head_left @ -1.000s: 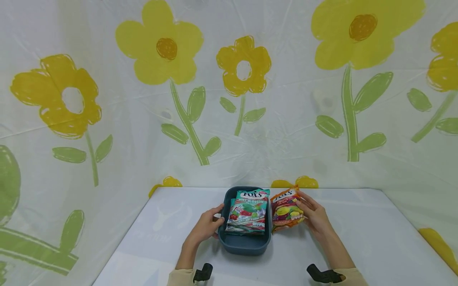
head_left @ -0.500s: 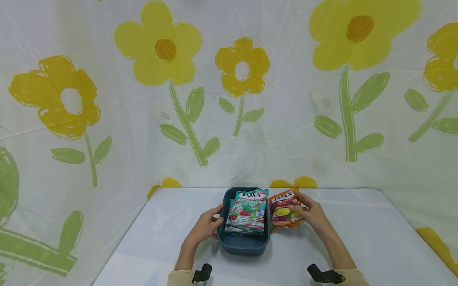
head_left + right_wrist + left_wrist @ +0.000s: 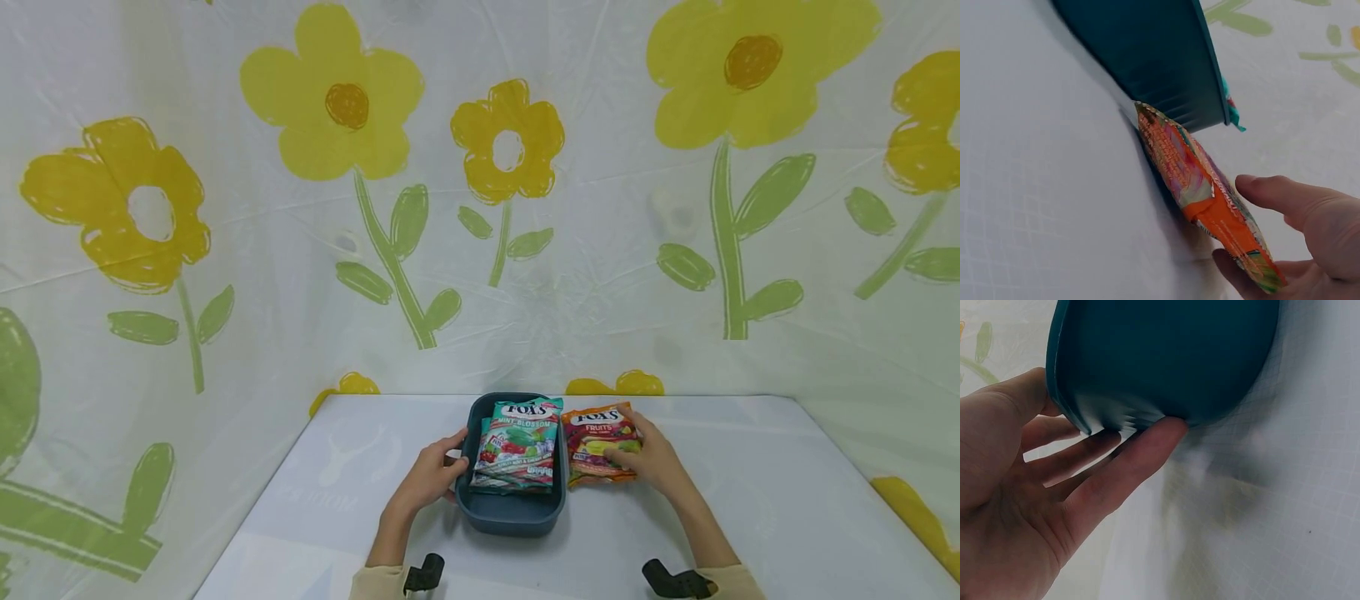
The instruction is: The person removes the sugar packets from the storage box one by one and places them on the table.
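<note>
Fingers of the left hand (image 3: 431, 477) lie nearly straight against the left wall of the bin (image 3: 510, 514), thumb up at its rim, bracing rather than gripping; the left wrist view shows fingertips (image 3: 1163, 431) tucked under the curve of the wall. The right hand (image 3: 651, 460) holds the orange bag (image 3: 597, 442) by its right edge, thumb on top and fingers curled under, as the right wrist view shows. That bag lies on the table (image 3: 750, 492) just beside the bin's right wall, seemingly touching it. Inside the bin sits a green bag (image 3: 517, 446) on top of at least one more.

If the orange bag is meant to join the stack, I judge a firmer pinch nearer its middle would help, since a loosely filled pouch sags from one edge. Lift it clear of the rim before crossing, lay it flat over the green one, and let the left hand brace the bin against sliding.
</note>
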Demonstrator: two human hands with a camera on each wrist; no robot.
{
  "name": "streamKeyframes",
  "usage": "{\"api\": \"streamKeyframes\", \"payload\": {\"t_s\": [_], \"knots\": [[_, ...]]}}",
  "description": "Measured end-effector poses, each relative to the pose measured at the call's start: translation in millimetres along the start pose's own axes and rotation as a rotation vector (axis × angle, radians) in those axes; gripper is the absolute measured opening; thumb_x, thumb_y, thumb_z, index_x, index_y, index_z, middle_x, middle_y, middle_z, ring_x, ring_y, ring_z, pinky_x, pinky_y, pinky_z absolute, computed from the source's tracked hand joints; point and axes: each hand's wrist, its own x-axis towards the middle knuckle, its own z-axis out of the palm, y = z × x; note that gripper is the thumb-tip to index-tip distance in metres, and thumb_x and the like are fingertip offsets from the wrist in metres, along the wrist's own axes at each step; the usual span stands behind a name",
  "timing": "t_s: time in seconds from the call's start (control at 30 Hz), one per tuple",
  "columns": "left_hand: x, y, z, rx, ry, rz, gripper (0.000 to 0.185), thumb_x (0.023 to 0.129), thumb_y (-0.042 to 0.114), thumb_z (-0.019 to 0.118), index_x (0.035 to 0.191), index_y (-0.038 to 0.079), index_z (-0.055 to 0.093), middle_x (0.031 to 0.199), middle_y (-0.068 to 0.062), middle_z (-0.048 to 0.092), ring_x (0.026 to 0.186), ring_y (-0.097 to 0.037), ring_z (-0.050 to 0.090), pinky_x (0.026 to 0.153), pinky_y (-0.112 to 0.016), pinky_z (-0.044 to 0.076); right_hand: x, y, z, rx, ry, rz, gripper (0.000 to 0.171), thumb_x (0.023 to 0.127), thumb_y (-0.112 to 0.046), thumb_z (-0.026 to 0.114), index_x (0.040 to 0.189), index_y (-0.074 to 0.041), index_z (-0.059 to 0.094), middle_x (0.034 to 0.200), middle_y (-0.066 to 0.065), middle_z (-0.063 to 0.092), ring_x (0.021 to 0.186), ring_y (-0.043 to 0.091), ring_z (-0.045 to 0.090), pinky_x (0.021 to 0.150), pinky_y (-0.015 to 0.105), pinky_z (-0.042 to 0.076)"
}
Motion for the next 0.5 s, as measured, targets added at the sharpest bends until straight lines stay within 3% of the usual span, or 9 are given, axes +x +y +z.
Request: {"api": "streamKeyframes", "payload": {"t_s": [0.27,0.5], "knots": [[0.7,0.2,-0.9,-0.001,-0.009,0.003,0.054,0.099,0.011,0.053,0.151,0.004,0.036,0.144,-0.027,0.047,0.112,-0.038,0.064,0.054,-0.036,0.061,-3.0,1.5,3.3,-0.085,0.028,-0.046,0.078,0.087,-0.028,0.073,0.151,-0.007,0.034,0.153,0.034,0.029,0.139,0.055,0.028,0.109,0.072,0.030],[0.2,-0.1,-0.7,-0.001,-0.011,-0.003,0.055,0.099,0.012,0.053,0.151,0.004,0.036,0.144,-0.027,0.046,0.113,-0.038,0.064,0.055,-0.036,0.061,-5.6,2.5,4.1,-0.137,0.024,-0.049,0.072,0.088,-0.028,0.072,0.148,-0.006,0.039,0.151,0.033,0.034,0.137,0.054,0.033,0.107,0.071,0.034]]}}
